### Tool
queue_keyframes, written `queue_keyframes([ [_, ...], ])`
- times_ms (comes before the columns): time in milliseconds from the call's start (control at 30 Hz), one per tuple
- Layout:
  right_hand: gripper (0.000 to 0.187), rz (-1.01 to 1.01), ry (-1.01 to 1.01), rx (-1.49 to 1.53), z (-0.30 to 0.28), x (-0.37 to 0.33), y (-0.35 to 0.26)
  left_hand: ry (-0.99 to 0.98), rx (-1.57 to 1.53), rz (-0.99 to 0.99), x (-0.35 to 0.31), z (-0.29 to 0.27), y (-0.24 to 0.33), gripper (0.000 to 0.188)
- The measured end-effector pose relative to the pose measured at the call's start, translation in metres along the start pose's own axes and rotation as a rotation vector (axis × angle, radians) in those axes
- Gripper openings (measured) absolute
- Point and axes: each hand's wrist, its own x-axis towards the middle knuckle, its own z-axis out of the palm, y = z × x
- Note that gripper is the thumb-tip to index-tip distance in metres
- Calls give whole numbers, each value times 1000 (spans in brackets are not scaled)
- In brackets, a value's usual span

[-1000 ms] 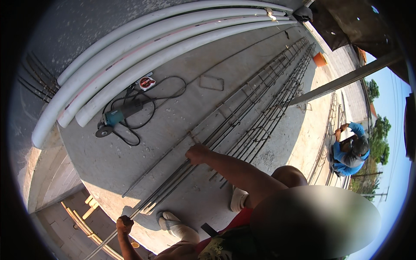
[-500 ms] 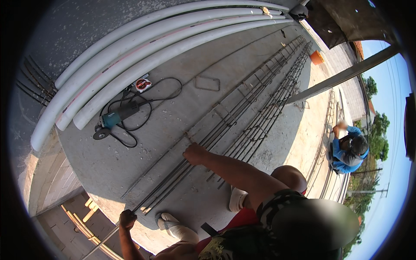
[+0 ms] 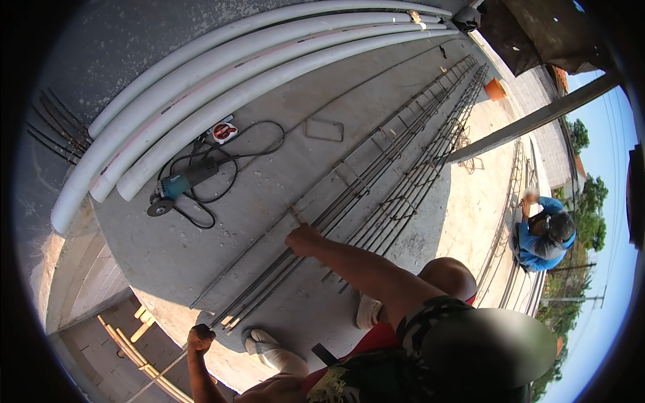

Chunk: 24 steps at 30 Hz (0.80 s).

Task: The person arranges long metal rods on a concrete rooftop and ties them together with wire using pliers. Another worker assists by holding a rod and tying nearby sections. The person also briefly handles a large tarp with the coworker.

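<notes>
My left hand (image 3: 200, 338) is closed round a long steel rebar (image 3: 168, 367), whose end runs past the fist toward the lower left, over the slab edge. My right hand (image 3: 304, 240) is a fist at the near end of a rebar cage (image 3: 366, 178), by a short rusty piece that looks like its end stirrup; the fingers partly hide the grip. Several long bars pass beneath that hand toward my left one. A second rebar cage (image 3: 410, 195) lies alongside, to the right. My feet stand on the concrete at the bars' near side.
An angle grinder (image 3: 176, 185) with its looped cord and a tape measure (image 3: 224, 131) lie left of the cages, near a bent stirrup (image 3: 324, 129). White pipes (image 3: 201, 101) line the wall. A slanted post (image 3: 537, 117) rises at right; a co-worker (image 3: 543, 235) in blue crouches beyond.
</notes>
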Motion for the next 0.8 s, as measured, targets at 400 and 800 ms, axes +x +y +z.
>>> queue_keyframes([
  [400,26,-114,170,-170,-13,-14,-24,-92,-164,-297,47,8,39,15],
  [800,29,-146,171,-110,-4,4,-61,-234,-134,-570,58,-48,106,22],
])
